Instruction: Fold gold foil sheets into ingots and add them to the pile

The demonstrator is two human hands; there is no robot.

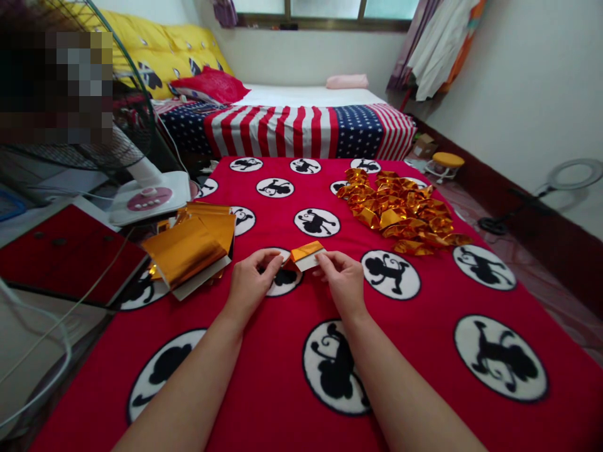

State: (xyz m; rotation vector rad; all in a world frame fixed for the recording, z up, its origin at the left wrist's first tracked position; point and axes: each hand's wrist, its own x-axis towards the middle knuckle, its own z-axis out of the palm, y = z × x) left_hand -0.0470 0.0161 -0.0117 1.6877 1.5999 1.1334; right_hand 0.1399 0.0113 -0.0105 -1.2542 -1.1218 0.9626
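Note:
Between my two hands is a small piece of gold foil paper (306, 250), folded, with a pale strip along its near edge. My right hand (343, 276) pinches its right end between thumb and fingers. At the left end, my left hand (254, 277) is closed in a pinch on what looks like a thin edge of the same paper. A stack of flat gold foil sheets (188, 248) lies left of my left hand. Farther off to the right is a heap of folded gold foil pieces (396, 210). Everything rests on a red cloth (264, 389) with monkey prints.
A white fan (148, 194) stands at the left beside a dark red panel (70, 251) and loose cables. Beyond the red cloth is a bed (292, 129) with a flag-patterned cover. On the right are a yellow stool (447, 161) and a ring light (572, 174).

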